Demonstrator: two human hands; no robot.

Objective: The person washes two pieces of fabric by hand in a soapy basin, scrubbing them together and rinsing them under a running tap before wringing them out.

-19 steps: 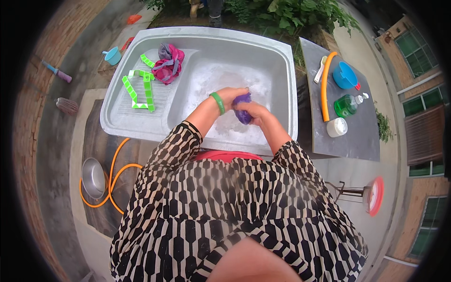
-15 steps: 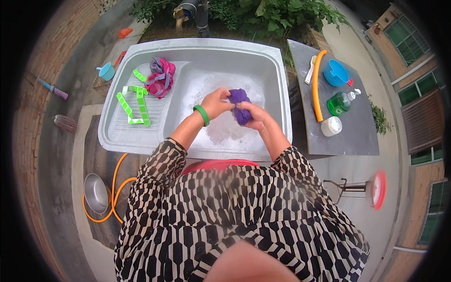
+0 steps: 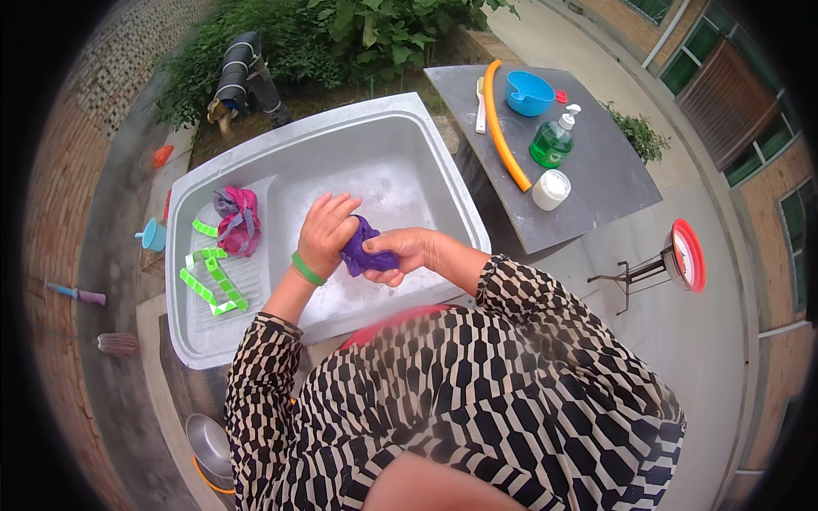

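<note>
Over the grey basin (image 3: 298, 179) my two hands meet at a bunched purple cloth (image 3: 358, 249). My right hand (image 3: 405, 249) is closed round the cloth, thumb on top. My left hand (image 3: 328, 232), with a green band at its wrist, has its fingers stretched out and its palm side against the cloth; the palm itself is hidden. On the basin's ribbed left part lie a crumpled pink and grey cloth (image 3: 240, 223) and a bent green and white segmented strip (image 3: 223, 285). A little cloudy water shows at the basin's bottom.
A dark side table (image 3: 588, 192) at the right carries a yellow-orange tube (image 3: 503, 136), a blue scoop (image 3: 530, 94), a green pump bottle (image 3: 552, 140), a white jar (image 3: 550, 190) and a white brush (image 3: 481, 106). A wrapped pipe (image 3: 243, 72) stands behind the basin.
The view has turned, so basin and side table appear tilted. The left hand's fingers have gone from curled at the purple cloth to stretched out; the right hand still grips it.
</note>
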